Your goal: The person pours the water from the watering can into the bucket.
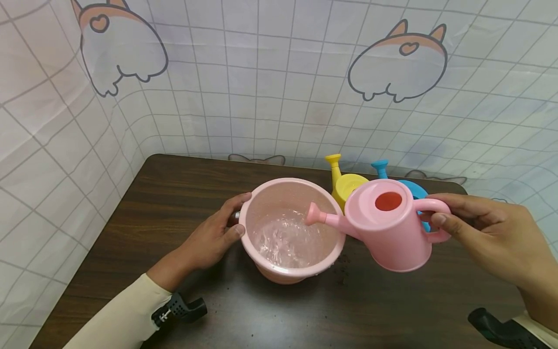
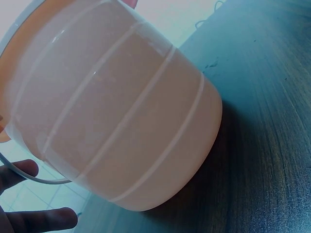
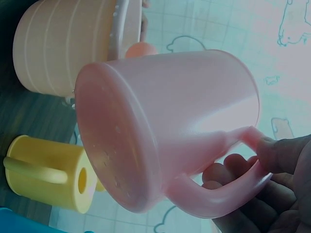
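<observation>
Pink plastic makes up both things in hand. The right hand [image 1: 484, 232] holds a pink can [image 1: 388, 230] by its loop handle, thumb on top and fingers curled through the loop, as the right wrist view shows plainly. The can hangs clear of the table [image 1: 174, 194], tilted so its spout [image 1: 316, 215] reaches over the rim of the pink bucket [image 1: 289, 230]. Water lies in the bucket; whether any is running from the spout I cannot tell.

The left hand [image 1: 213, 237] grips the bucket's near-left side, thumb on the rim and fingers round the wall, close to the thin wire bail [image 2: 29, 177].

Judging by its thin, stiff walls, the can is light when empty and gets heavier with water, so its weight would shift toward the spout as it tips. The handle is the sound place to hold it; the smooth body, with droplets on its base, looks slippery. The bucket is stiff too, and the water steadies it, but a wet rim could slide under the thumb.

Behind stand a yellow can [image 1: 346, 184] and a blue can [image 1: 407, 186], just beside each other, against a tiled cloth [image 1: 279, 72].
</observation>
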`<state>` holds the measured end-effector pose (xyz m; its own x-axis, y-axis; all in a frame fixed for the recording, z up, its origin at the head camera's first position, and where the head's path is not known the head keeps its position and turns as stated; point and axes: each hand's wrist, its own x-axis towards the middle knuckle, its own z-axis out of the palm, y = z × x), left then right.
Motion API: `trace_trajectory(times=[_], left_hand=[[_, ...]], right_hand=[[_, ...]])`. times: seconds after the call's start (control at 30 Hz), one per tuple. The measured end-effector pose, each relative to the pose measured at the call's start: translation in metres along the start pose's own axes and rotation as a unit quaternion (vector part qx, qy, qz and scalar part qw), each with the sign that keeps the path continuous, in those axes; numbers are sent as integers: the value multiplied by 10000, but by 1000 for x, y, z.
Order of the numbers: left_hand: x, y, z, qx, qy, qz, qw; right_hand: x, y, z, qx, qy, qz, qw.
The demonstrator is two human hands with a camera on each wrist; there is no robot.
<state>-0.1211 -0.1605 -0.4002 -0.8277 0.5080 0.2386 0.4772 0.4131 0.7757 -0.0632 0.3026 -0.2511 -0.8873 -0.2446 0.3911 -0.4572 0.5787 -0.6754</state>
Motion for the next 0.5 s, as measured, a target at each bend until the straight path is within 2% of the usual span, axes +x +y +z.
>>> trace_trajectory(times=[0.5], left_hand=[[-1,1,0,26,-28,-71,10000]], right_hand=[[1,0,1,65,-7,-63,10000]])
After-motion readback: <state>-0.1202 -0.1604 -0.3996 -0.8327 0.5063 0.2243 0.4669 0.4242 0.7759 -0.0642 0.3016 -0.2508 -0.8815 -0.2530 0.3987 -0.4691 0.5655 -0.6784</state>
